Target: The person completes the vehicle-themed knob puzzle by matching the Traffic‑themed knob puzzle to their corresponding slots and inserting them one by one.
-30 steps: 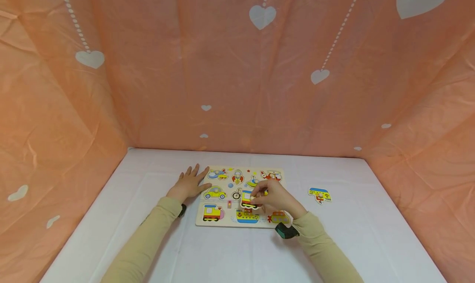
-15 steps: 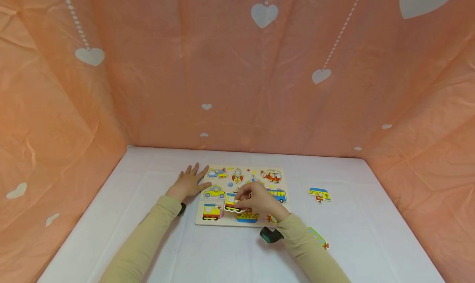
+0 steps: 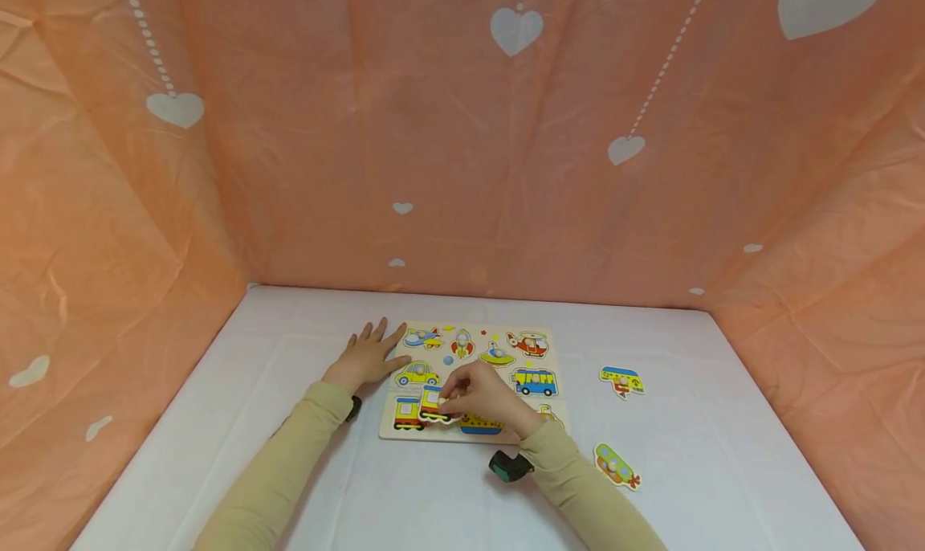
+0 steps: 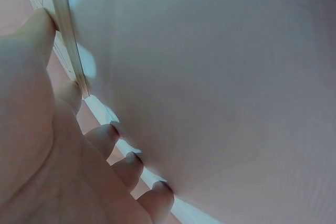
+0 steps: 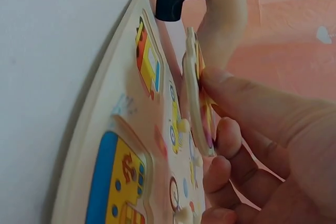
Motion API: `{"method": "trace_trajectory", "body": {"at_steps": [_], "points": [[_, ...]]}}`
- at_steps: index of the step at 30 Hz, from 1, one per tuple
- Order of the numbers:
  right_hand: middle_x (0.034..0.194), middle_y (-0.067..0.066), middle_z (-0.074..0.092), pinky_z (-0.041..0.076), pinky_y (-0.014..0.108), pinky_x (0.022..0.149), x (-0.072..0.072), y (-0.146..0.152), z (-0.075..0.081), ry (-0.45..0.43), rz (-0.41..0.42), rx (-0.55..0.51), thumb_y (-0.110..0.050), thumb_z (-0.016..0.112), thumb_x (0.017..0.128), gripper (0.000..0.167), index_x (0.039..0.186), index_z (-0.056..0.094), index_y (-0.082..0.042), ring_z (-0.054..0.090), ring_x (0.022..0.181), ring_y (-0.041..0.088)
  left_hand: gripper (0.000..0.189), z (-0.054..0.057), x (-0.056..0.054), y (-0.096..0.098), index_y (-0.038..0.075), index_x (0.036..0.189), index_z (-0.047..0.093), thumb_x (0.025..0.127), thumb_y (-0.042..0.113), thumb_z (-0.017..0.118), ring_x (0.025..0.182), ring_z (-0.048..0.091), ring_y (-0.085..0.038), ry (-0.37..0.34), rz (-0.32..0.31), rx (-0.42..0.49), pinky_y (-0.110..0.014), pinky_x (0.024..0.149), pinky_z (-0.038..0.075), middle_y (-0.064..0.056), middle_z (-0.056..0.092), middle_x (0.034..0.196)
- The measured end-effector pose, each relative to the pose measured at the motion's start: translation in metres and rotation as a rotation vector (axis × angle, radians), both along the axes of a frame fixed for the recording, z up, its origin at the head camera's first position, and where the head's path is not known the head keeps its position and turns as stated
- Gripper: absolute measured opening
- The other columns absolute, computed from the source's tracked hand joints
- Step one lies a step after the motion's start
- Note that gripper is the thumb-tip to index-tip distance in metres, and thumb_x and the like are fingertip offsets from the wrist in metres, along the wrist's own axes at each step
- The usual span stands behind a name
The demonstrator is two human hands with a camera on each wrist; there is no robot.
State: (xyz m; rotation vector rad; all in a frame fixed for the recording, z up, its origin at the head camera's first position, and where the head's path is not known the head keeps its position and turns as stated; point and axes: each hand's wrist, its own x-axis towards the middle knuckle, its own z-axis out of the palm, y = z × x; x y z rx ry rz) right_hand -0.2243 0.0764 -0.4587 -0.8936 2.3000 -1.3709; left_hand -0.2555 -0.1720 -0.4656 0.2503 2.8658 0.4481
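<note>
My right hand (image 3: 480,394) pinches a train puzzle piece (image 3: 432,405) by its knob, just over the lower left part of the wooden puzzle board (image 3: 462,437). In the right wrist view the piece (image 5: 195,93) is seen edge-on, a little apart from the board, beside the printed train recess (image 5: 148,61). The ship recess (image 5: 116,182) shows below it in that view. My left hand (image 3: 364,365) lies spread at the board's left edge, thumb and index finger on the rim (image 4: 71,35). Its fingers are straight.
Right of the board, a ship piece (image 3: 622,381) lies upside down and a green submarine piece (image 3: 617,465) lies nearer. Car (image 3: 417,373), bus (image 3: 535,382), helicopter (image 3: 529,343) and other knobbed pieces sit in the board. An orange curtain (image 3: 462,173) closes off the back and sides.
My right hand has carried the train piece left and nearer over the board, toward the printed train. The bus and the submarine piece have come into view. My left hand stays put.
</note>
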Motion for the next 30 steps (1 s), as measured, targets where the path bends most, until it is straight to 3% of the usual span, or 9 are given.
{"method": "trace_trajectory", "body": {"at_steps": [16,30], "points": [[0.067,-0.008,0.061,0.040,0.019,0.055,0.004,-0.025,-0.006,0.062,-0.017,0.068,-0.013,0.080,0.078,0.008,0.078,0.073,-0.012,0.050,0.060,0.005,0.071,0.000,-0.001,0.000,0.014,0.153,0.024,0.096,0.048,0.050,0.139,0.009,-0.050,0.028,-0.027,-0.009,-0.065,0.108,0.010,-0.027,0.012,0.155],[0.065,-0.006,0.064,0.041,0.017,0.052,0.006,-0.038,-0.014,-0.029,-0.034,0.059,-0.011,0.080,0.078,0.007,0.078,0.073,-0.011,0.057,0.055,0.006,0.071,-0.002,-0.002,-0.001,0.014,0.153,0.023,0.097,0.049,0.049,0.140,0.007,-0.048,0.018,-0.021,-0.013,-0.063,0.110,0.009,-0.026,0.010,0.155]]}}
